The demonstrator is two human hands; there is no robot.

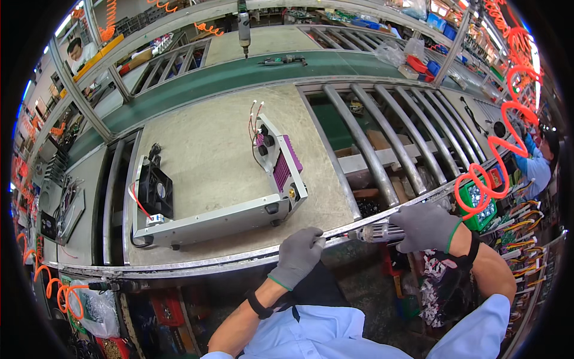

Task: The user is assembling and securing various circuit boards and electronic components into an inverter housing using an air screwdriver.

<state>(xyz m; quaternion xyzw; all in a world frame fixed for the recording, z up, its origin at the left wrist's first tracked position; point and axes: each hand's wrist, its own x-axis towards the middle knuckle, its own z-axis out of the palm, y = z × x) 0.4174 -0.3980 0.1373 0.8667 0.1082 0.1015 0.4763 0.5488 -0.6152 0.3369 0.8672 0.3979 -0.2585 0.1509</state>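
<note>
My right hand [427, 228], in a grey glove, is wrapped round a power screwdriver [376, 233] lying level along the workbench's near edge, its bit pointing left. My left hand [298, 256], also gloved, is closed at the bit's end; what its fingertips pinch is too small to make out. Beyond my hands, an open grey metal chassis [218, 222] rests on the worktop [203, 140]. A black fan [156, 190] stands at its left end. At its right end are a purple finned heat sink [288, 163] and loose wires [253, 122] sticking up.
Metal rollers [373, 143] flank the worktop. A green belt [197, 72] runs behind, with another screwdriver [284, 60] on it and one hanging above [244, 30]. An orange coiled hose [478, 179] hangs at right, beside a green bin [480, 206]. Co-workers [538, 164] sit farther off.
</note>
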